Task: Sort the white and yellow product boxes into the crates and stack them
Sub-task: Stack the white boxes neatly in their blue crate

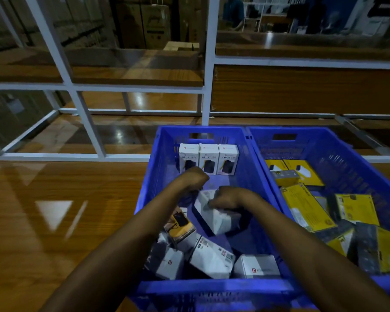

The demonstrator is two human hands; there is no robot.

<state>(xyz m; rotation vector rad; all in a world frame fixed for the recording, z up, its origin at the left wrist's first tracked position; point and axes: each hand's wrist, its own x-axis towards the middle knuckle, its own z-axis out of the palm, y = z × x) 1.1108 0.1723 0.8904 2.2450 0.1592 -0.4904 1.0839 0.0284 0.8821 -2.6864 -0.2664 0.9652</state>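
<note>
Two blue crates stand side by side. The left crate (151,176) holds three white boxes (208,158) upright in a row against its far wall, and several white boxes (209,257) lying loose near its front. Both my hands reach into its middle. My right hand (227,199) grips a tilted white box (216,217) from above. My left hand (193,180) is curled just left of that box; what it holds is hidden. The right crate (356,167) holds several yellow boxes (306,208) in a loose pile.
The crates sit on a glossy wooden table (54,210). Behind them rises a white metal frame (206,75) with glass panels and wooden shelves. Stacked cardboard cartons (153,23) stand far back, with a person in blue (233,12) beyond the glass.
</note>
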